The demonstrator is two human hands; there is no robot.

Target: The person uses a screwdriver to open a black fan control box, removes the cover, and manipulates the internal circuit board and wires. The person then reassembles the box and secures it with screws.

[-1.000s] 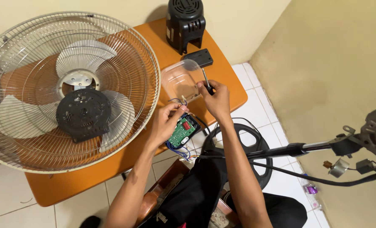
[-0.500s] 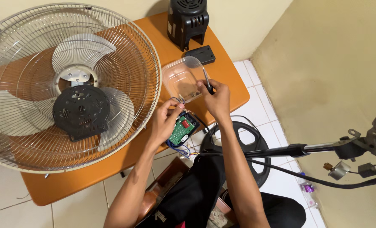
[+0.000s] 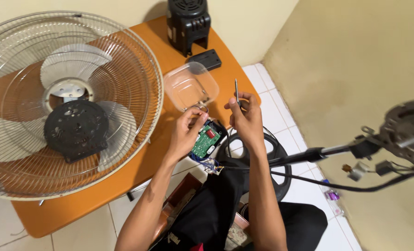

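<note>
Right hand [image 3: 246, 118] has been raised, pinching a thin screwdriver [image 3: 237, 89]; green circuit board [image 3: 206, 142] is gripped by left hand [image 3: 186, 132].

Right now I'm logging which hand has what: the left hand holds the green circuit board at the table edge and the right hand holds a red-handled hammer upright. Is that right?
Not quite. In the head view the right hand holds a thin metal tool upright, not a red-handled hammer. The left hand does hold the green circuit board at the edge of the orange table.
</note>
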